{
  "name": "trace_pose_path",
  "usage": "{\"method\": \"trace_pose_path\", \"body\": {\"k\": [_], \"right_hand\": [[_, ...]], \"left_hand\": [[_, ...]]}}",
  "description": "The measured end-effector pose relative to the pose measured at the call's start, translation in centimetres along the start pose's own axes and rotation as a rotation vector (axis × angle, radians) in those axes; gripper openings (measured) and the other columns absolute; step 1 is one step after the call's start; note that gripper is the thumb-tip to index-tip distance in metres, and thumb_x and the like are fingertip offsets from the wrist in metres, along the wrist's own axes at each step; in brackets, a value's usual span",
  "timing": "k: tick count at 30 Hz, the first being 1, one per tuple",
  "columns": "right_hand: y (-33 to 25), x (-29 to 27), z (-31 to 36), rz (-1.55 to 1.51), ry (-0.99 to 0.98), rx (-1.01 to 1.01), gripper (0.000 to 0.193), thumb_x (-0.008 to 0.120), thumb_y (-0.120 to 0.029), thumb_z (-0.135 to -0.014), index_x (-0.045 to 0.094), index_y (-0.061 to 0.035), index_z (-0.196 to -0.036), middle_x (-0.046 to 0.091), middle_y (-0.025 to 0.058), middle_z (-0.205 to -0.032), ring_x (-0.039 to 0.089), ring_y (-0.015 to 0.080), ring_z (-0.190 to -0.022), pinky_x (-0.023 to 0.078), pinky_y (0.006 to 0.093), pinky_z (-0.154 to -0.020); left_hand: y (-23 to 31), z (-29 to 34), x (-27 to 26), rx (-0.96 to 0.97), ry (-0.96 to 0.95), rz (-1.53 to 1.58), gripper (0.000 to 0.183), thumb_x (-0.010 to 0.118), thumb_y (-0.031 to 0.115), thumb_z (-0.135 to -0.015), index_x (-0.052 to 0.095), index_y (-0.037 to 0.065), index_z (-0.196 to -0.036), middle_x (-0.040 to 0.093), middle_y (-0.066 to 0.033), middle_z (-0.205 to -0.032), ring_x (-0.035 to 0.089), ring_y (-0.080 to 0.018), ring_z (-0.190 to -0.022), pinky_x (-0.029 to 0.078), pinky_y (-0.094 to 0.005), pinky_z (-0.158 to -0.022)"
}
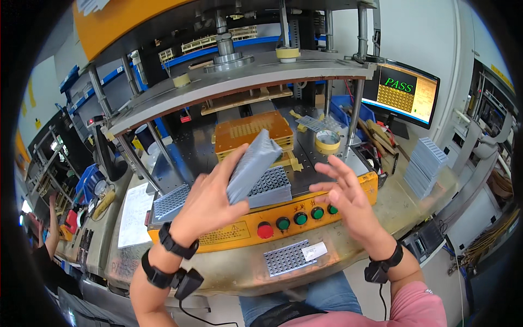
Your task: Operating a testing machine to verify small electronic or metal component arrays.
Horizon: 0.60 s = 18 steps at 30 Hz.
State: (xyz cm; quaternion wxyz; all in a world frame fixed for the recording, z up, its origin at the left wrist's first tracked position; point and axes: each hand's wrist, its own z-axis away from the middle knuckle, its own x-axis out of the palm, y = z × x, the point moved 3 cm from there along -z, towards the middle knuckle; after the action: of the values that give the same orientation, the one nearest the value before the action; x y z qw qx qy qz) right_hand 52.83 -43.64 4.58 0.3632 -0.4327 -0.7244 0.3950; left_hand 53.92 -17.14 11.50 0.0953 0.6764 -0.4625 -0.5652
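My left hand (210, 203) grips a stack of thin grey-blue panels (252, 166), tilted up on edge above the press bed; its fingertips at the back are partly hidden. Right behind and below it sits another stack of grey perforated panels (271, 188), partly covered by the held one. My right hand (351, 204) hovers over the right end of the yellow front panel, empty, with fingers apart. Flat on the bench edge nearest me lies a single perforated panel (285, 259) with a white label (314, 251) on it.
An orange fixture plate (253, 129) rests under the press plate (245, 68). A red button (265, 230) and several green ones line the front. At right stand a tape roll (327, 141), a tall panel stack (426, 168) and a monitor (400, 92). A person's arm (53, 226) shows far left.
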Motion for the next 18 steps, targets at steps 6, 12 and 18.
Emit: {"method": "trace_pose_path", "body": {"k": [6, 12, 18], "right_hand": [[-0.4, -1.2, -3.0, 0.119, 0.021, -0.022, 0.061, 0.058, -0.012, -0.098, 0.03, -0.0044, -0.151, 0.041, 0.0132, -0.146, 0.052, 0.0195, -0.122, 0.045, 0.0329, -0.1], [-1.4, 1.4, -7.9, 0.929, -0.449, -0.332, 0.081, 0.072, -0.039, -0.089, 0.035, -0.0004, -0.149, 0.046, 0.0229, -0.144, 0.047, 0.0351, -0.132, 0.035, 0.0445, -0.112], [1.6, 4.6, -12.7, 1.404, -0.785, -0.183, 0.106, 0.073, -0.06, -0.075, 0.033, 0.0051, -0.148, 0.053, 0.0296, -0.136, 0.05, 0.0417, -0.129, 0.036, 0.0465, -0.11]], "left_hand": [[-3.3, -2.9, 1.7, -0.012, -0.266, -0.757, 0.093, 0.07, 0.051, -0.083, 0.027, 0.009, -0.154, 0.05, -0.021, -0.14, 0.051, -0.0392, -0.128, 0.04, -0.0507, -0.098], [-4.8, -3.0, 1.4, 0.046, -0.259, -0.753, 0.109, 0.073, 0.065, -0.073, 0.029, 0.002, -0.152, 0.044, -0.0235, -0.146, 0.041, -0.0366, -0.138, 0.036, -0.0588, -0.102], [-5.4, -5.1, 1.0, -0.069, -0.348, -0.625, 0.115, 0.079, 0.061, -0.064, 0.032, 0.001, -0.149, 0.052, -0.0241, -0.14, 0.052, -0.0402, -0.129, 0.041, -0.0535, -0.102]]}}
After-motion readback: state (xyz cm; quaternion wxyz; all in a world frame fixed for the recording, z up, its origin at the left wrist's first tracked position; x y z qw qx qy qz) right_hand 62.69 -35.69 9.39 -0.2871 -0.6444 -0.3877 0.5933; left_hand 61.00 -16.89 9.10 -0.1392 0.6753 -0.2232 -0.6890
